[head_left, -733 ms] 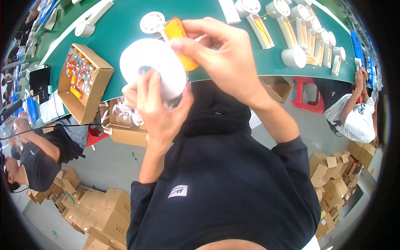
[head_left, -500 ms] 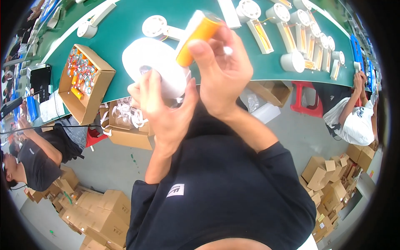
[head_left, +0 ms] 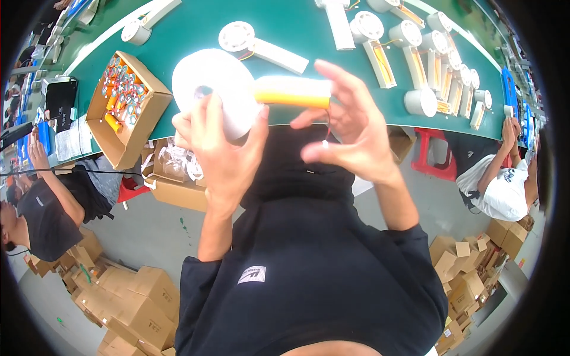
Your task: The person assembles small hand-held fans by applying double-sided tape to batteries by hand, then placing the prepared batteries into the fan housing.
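Note:
My left hand [head_left: 222,157] grips a white round plastic housing [head_left: 228,80], held up over the near edge of the bench. An orange cylindrical battery [head_left: 291,99] lies level at the housing's right side. Its upper side is glaring white, and I cannot tell whether that is glare or a white part. My right hand [head_left: 359,136] is spread around the battery's right end, thumb and fingers apart. From that end hangs a thin red wire, with a small white connector [head_left: 325,144] by my right thumb.
A cardboard box of orange batteries [head_left: 127,110] stands left on the green bench [head_left: 178,29]. A white fan-like part with a handle [head_left: 261,44] lies ahead; several similar ones [head_left: 436,53] stand right. Below the bench is a carton of white parts [head_left: 178,178]. People sit at both sides.
The battery has swung from a steep tilt in my right hand to level beside the housing. My right hand has opened and moved right and down; my left hand still grips the housing.

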Demonstrator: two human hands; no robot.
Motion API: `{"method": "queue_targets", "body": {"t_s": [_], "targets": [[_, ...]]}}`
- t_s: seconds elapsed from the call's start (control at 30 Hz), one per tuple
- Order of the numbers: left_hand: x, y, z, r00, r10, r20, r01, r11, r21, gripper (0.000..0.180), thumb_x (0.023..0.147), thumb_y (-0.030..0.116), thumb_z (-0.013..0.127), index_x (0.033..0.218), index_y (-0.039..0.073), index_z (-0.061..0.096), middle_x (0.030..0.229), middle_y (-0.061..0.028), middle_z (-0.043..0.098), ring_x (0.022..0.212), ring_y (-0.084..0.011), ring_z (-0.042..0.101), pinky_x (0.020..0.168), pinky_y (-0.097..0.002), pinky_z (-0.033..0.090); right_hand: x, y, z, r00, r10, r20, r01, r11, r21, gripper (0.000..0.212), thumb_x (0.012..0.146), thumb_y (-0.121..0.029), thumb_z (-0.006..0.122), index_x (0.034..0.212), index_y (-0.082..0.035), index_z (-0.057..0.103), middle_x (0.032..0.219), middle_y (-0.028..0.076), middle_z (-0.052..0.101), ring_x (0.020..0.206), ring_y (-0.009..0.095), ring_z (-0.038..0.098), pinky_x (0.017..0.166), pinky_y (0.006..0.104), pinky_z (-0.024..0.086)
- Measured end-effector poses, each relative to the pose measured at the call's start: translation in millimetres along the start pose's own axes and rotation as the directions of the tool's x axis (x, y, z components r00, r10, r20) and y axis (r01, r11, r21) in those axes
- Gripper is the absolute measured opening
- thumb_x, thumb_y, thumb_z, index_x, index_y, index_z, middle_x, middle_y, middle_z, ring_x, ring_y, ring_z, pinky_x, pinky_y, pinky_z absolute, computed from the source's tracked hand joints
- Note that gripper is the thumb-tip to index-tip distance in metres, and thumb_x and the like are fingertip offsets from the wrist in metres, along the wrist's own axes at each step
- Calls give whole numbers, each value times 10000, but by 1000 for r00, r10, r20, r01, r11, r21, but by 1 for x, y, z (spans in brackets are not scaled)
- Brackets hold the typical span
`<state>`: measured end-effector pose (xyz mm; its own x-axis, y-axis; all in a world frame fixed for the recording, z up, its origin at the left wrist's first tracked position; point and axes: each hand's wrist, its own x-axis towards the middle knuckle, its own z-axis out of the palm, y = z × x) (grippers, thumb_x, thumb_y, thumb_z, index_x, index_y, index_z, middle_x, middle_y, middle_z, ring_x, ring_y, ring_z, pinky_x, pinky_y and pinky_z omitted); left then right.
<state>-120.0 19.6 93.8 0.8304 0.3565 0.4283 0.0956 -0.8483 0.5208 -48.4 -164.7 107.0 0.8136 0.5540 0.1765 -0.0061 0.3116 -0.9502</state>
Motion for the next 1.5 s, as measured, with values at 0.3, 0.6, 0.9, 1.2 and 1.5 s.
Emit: {"method": "queue_targets", "body": {"t_s": [0.3, 0.6, 0.9, 1.2, 1.5], "targets": [[5, -4, -30, 918, 117, 379, -131, 991, 11, 682, 680, 216, 783, 1232, -92, 528, 1195, -167, 534, 1085, -322, 432, 958, -438, 296, 23, -37, -19, 838, 530, 134, -492, 838, -237, 542, 861, -74, 713, 1312, 81, 455, 1109, 117, 568, 833, 163, 684, 713, 255, 571], [2, -6, -14, 958, 209, 198, -232, 967, 104, 587, 648, 245, 737, 1145, -25, 582, 1101, -124, 566, 1028, -311, 456, 915, -434, 274, 31, -40, -10, 773, 602, 199, -542, 790, -288, 330, 907, -149, 669, 1138, 71, 584, 972, 95, 629, 626, 142, 674, 550, 231, 567], [4, -8, 1, 946, 324, -6, -324, 946, 19, 483, 576, 345, 762, 965, 77, 658, 996, -46, 593, 912, -272, 487, 862, -449, 275, 40, -29, -13, 716, 648, 262, -492, 733, -469, 332, 893, -300, 688, 937, 27, 656, 743, 50, 643, 565, 77, 576, 481, 238, 467], [-6, -5, -7, 930, 368, 18, -368, 924, 106, 545, 517, 360, 777, 938, 37, 653, 948, -45, 617, 891, -262, 492, 803, -394, 348, 7, -18, 3, 860, 484, 163, -381, 820, -426, 283, 873, -242, 713, 932, 26, 644, 715, 111, 656, 589, 134, 602, 549, 305, 468], [-52, -40, -8, 949, 306, -82, -307, 952, -9, 490, 476, 327, 809, 808, -3, 665, 874, -76, 614, 827, -291, 506, 804, -416, 336, -47, -18, 8, 981, -140, -135, 181, 912, 368, 407, 1006, -379, 509, 1152, -1, 478, 748, 76, 615, 536, 123, 600, 502, 244, 530]]}}
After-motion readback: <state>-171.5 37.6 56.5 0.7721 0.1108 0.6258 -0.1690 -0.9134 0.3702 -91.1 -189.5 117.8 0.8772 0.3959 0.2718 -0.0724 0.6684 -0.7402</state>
